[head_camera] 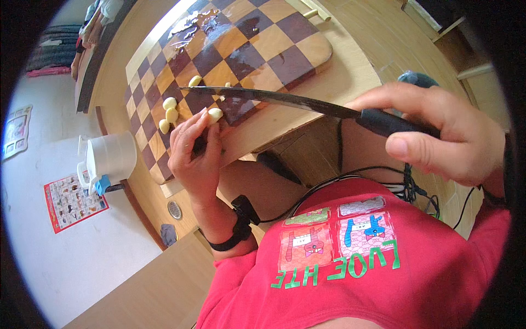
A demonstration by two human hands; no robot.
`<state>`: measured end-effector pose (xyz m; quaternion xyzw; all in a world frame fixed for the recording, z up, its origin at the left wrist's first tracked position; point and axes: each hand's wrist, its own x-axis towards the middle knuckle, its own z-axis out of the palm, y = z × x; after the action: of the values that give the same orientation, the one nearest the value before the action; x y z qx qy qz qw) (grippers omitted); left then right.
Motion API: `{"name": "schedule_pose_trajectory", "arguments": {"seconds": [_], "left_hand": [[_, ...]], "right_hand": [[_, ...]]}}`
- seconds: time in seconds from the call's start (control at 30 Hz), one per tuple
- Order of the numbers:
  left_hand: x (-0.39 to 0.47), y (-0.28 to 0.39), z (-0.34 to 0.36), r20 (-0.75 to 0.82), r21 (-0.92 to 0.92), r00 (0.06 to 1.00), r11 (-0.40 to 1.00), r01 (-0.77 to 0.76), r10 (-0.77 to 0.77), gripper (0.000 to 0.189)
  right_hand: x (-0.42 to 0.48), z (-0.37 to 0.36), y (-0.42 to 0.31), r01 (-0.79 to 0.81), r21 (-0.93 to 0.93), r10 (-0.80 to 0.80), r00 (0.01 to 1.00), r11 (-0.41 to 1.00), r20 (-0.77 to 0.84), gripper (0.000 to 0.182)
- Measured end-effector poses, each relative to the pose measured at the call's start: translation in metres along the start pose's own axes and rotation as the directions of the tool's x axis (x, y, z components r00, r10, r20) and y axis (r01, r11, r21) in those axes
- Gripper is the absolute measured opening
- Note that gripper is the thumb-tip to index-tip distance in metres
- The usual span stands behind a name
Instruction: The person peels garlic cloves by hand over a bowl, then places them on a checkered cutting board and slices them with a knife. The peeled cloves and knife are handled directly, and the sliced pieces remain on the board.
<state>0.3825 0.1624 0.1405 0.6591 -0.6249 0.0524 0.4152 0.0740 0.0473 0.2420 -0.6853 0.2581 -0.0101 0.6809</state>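
A checkered wooden cutting board (254,49) lies on a pale wooden table, wet on its far part. My left hand (197,152) pinches a peeled garlic clove (215,115) against the board near its close edge. In my right hand (444,127) is the black handle of a kitchen knife (287,100); its dark blade reaches left above the board. By the knife tip lies another garlic clove (195,81). Several more cloves (169,103) sit together left of my left fingers, and small garlic bits (222,98) lie near the blade.
A translucent plastic pitcher (113,158) with a blue part stands left of the board. Black cables (407,185) run around my lap. A wooden rod piece (316,15) sticks out at the board's far right. A shelf edge (92,61) is at upper left.
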Motion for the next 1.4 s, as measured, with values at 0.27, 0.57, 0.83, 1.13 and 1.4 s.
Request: {"name": "schedule_pose_trajectory", "arguments": {"seconds": [0.27, 0.57, 0.83, 1.13, 1.4], "left_hand": [[-0.001, 0.001, -0.001, -0.025, 0.04, 0.999, 0.998, -0.039, 0.04, 0.027], [0.0, 0.005, 0.002, -0.062, 0.044, 0.997, 0.998, -0.043, 0.045, 0.021], [0.004, 0.009, 0.004, -0.068, 0.078, 0.992, 0.992, -0.103, 0.108, 0.021], [0.002, 0.006, 0.002, -0.04, 0.065, 0.995, 0.994, -0.092, 0.095, 0.02], [-0.005, 0.001, 0.002, -0.06, 0.081, 0.995, 0.994, -0.077, 0.082, 0.021]], "right_hand": [[0.011, -0.005, -0.006, -0.055, -0.048, 0.061, 0.992, 0.997, 0.114, 0.044], [0.005, 0.003, -0.01, -0.144, 0.047, 0.14, 0.988, 0.988, 0.069, 0.045], [0.003, 0.006, -0.014, -0.086, 0.011, 0.085, 0.995, 0.996, 0.059, 0.045], [0.013, 0.002, -0.023, -0.206, 0.077, 0.195, 0.971, 0.975, 0.139, 0.045], [0.024, 0.008, -0.012, 0.142, -0.419, -0.118, 0.99, 0.897, 0.083, 0.041]]}}
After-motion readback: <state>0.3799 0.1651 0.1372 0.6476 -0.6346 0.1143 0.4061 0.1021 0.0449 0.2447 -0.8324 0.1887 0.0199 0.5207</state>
